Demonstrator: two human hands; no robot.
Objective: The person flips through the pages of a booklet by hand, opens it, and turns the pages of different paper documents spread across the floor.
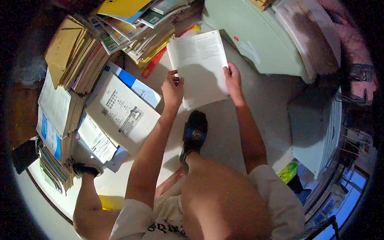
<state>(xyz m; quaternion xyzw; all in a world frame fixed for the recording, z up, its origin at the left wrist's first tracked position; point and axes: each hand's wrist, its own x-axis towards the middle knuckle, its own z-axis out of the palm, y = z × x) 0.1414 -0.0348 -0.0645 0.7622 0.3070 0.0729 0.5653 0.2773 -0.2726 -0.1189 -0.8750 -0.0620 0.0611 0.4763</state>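
A stack of white printed paper (pixel 202 68) is held up in front of me, with text lines across its upper part and a shadow over the lower half. My left hand (pixel 173 90) grips its left edge, the fingers curled at the side. On the opposite edge, my right hand (pixel 233 80) pinches the sheets with the thumb on top. Below the stack, my black shoe (pixel 196 130) rests on the pale floor. Nearest to my left forearm lies a large printed booklet (pixel 124 114) with a dark picture and a square code on its cover.
Tall piles of papers and brown envelopes (pixel 66 52) stand at the left. Magazines (pixel 148 20) are heaped at the upper left, beside a red strip (pixel 154 63). A pale green panel (pixel 256 36) lies upper right. A white slatted box (pixel 316 128) stands at the right.
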